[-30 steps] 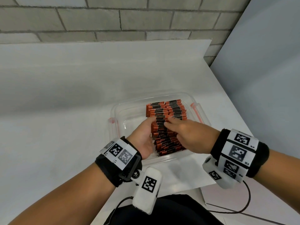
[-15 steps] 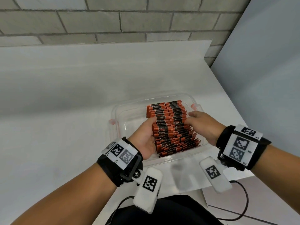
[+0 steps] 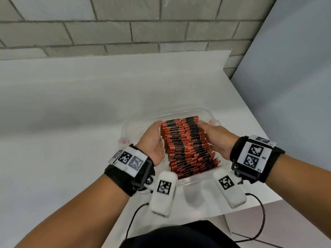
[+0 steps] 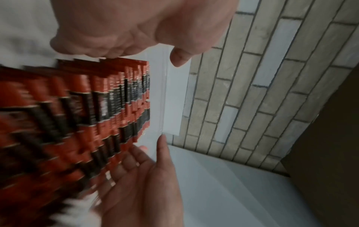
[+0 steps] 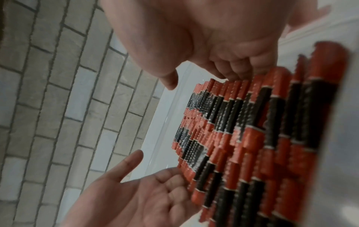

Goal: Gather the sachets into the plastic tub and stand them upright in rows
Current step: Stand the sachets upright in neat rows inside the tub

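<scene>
1. Bench [image 3: 71,122]: white, set against a grey brick wall [image 3: 125,33]. The head view alone shows its full extent and its right-hand front corner.
2. Plastic tub [image 3: 206,111]: clear, rectangular, standing on the bench near the front edge, with a pinkish clip on each short side. Only the head view shows the whole outline; both wrist views catch just the far clear wall [image 4: 165,99] [image 5: 167,116].
3. Sachets [image 3: 186,145]: orange-and-black, packed on edge in the tub as a block of two side-by-side rows that fills the right-hand part; the tub floor left of the block is bare. Head view: far packets stand closer to upright, near ones lean toward the person, "D2X" print legible. Right wrist view [image 5: 242,138] shows staggered crimped top edges; left wrist view [image 4: 87,115] is motion-blurred.
4. Left hand [image 3: 154,140]: flat, fingers straight and together, against the block's left face; grasps nothing. Right wrist view [image 5: 139,188] shows the open palm, thumb spread clear of the packets.
5. Right hand [image 3: 216,138]: fingers extended, against the block's right face, thumb on top; not closed round any packet. Left wrist view [image 4: 126,30] shows fingertips touching the packet ends, thumb apart.
6. Wrist units: black straps with white marker tags on both wrists, cables trailing off the bench edge; head view only.
</scene>
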`<control>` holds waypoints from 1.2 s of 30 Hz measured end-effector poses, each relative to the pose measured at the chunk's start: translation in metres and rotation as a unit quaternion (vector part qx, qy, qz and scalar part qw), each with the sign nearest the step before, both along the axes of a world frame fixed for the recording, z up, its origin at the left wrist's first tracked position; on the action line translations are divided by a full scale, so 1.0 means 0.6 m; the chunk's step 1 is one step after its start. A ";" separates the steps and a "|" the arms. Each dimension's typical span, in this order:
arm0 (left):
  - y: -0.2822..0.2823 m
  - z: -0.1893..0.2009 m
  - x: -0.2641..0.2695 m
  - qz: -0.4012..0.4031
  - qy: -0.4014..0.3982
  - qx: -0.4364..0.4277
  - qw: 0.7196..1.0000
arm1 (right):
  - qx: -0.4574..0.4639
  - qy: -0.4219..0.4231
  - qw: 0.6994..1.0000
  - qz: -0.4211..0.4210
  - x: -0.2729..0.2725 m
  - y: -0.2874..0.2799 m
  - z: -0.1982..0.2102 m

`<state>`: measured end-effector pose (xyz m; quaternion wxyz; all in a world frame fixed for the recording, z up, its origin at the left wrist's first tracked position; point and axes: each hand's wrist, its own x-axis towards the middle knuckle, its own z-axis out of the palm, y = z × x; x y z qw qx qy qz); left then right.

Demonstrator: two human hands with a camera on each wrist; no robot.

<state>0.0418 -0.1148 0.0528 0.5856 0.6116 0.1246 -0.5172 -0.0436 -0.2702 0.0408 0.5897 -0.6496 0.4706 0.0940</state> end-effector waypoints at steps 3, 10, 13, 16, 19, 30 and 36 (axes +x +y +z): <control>-0.012 0.019 0.017 0.021 0.028 -0.019 0.999 | 0.009 0.009 0.999 -0.036 0.020 -0.004 0.003; -0.021 0.005 0.024 0.029 0.030 -0.034 0.999 | -0.013 0.005 0.999 -0.036 0.041 -0.001 0.018; -0.022 0.002 0.023 0.025 0.035 -0.042 0.998 | -0.009 0.001 0.999 -0.032 0.048 -0.004 0.012; -0.022 -0.002 0.024 0.033 0.037 -0.046 0.998 | -0.004 -0.004 1.000 -0.023 0.055 -0.003 0.013; -0.024 0.002 0.025 0.029 0.031 -0.053 0.998 | -0.006 0.006 1.000 -0.009 0.059 -0.007 0.007; 0.006 -0.013 -0.010 -0.034 0.090 0.004 0.995 | 0.017 0.049 0.999 0.010 0.003 -0.007 0.032; 0.001 -0.022 -0.038 -0.054 0.105 -0.014 0.993 | 0.076 0.069 0.994 0.027 -0.013 -0.001 0.005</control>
